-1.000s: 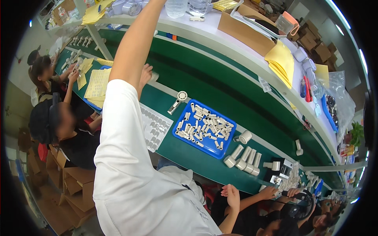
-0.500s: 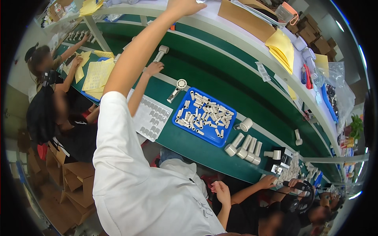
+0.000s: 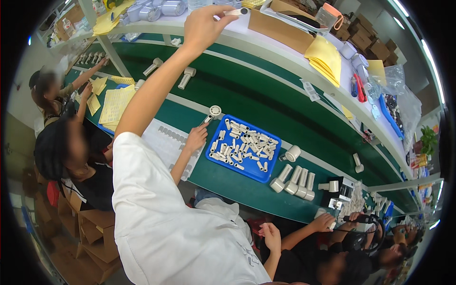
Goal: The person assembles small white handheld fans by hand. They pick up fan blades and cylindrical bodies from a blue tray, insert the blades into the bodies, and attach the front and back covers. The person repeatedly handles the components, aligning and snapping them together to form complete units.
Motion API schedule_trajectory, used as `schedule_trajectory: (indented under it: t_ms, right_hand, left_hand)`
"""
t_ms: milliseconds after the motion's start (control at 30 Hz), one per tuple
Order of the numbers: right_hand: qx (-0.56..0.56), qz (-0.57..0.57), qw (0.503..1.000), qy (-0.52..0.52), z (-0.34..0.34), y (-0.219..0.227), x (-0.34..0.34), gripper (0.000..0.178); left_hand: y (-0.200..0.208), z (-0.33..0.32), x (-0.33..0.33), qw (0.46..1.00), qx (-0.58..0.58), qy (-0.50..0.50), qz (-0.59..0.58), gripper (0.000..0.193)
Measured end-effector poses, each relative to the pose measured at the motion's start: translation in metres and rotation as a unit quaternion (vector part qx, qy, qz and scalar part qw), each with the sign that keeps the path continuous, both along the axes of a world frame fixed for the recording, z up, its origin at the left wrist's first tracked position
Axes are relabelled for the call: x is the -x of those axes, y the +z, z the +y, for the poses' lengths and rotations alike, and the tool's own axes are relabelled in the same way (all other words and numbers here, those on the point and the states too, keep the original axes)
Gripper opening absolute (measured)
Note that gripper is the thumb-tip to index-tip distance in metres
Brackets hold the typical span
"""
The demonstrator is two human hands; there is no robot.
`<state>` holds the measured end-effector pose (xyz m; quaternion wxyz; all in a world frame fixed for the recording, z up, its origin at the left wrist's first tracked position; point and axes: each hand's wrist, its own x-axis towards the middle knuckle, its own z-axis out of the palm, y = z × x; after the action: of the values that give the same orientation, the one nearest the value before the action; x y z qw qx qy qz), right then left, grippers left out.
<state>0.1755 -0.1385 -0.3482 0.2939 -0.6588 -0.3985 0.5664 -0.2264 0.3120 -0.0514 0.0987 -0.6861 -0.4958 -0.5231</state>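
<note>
Fingers of the left hand (image 3: 205, 26) pinch one small white tube (image 3: 234, 12) over the shelf (image 3: 239, 29); those of the right hand (image 3: 270, 236), half-curled, look bare; many similar pieces (image 3: 256, 142) seem left in the blue tray (image 3: 236, 167) below the left fingers; just right of them, a cardboard box (image 3: 275, 33) holds a dark flat item (image 3: 299, 20).

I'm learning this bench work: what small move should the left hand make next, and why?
Probably lower the small white piece toward the blue tray: the left hand grips it up by the shelf, while the tray holds many similar-looking white pieces.
</note>
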Motion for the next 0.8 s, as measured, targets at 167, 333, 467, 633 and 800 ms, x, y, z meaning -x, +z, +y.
schedule_trajectory:
  t_ms: [167, 333, 467, 633, 800]
  right_hand:
    - [0.026, 0.003, 0.999, 0.026, 0.001, -0.002, 0.001, 0.030]
    - [0.006, -0.025, 0.998, 0.055, 0.019, 0.008, 0.001, 0.029]
    - [-0.012, -0.030, 0.997, 0.072, 0.031, 0.008, -0.007, 0.031]
    - [-0.013, -0.023, 0.999, 0.027, 0.019, 0.006, -0.011, 0.029]
    - [0.018, -0.015, 0.999, 0.047, 0.017, 0.008, -0.002, 0.030]
  left_hand:
    - [0.024, -0.090, -0.026, 0.984, 0.040, -0.151, -0.086, 0.022]
    - [0.058, -0.154, -0.042, 0.964, 0.050, -0.254, -0.063, 0.025]
    - [0.043, -0.148, -0.034, 0.979, -0.062, -0.191, 0.038, 0.022]
    - [0.052, -0.153, -0.045, 0.965, -0.088, -0.245, 0.041, 0.022]
    - [0.051, -0.159, -0.045, 0.964, -0.087, -0.251, 0.032, 0.020]
